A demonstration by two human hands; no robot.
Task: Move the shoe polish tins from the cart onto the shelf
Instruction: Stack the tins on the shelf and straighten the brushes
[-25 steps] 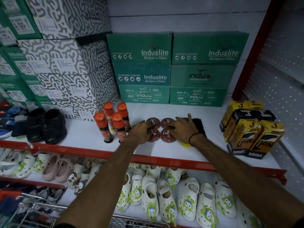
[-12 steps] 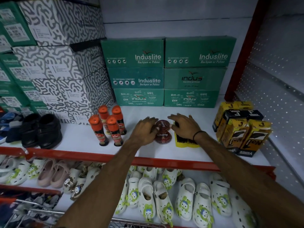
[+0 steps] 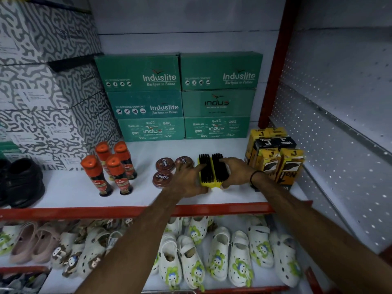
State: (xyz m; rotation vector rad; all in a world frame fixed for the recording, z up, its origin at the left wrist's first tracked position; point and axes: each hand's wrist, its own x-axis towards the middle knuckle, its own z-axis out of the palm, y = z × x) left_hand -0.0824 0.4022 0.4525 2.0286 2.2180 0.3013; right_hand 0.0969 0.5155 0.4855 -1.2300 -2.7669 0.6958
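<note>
Three round dark-red shoe polish tins marked "Cherry" lie flat on the white shelf (image 3: pixel 70 187): one at the back left (image 3: pixel 165 164), one at the back right (image 3: pixel 184 161), one in front (image 3: pixel 162 178). My left hand (image 3: pixel 186 181) lies just right of them, partly over the back right tin, its fingers against the left side of two yellow shoe brushes (image 3: pixel 212 168) with black bristles. My right hand (image 3: pixel 235 171) clasps the brushes' right side. Whether another tin sits under my left hand is hidden.
Several orange-capped polish bottles (image 3: pixel 110 168) stand left of the tins. Yellow and black boxes (image 3: pixel 273 158) crowd the right end, green shoe boxes (image 3: pixel 178 98) line the back, black shoes (image 3: pixel 21 183) sit far left. White clogs (image 3: pixel 212 257) fill the lower shelf.
Both hands left the tins and moved right onto the two brushes. The tins stay lying on the shelf. The view has shifted right and closer.
</note>
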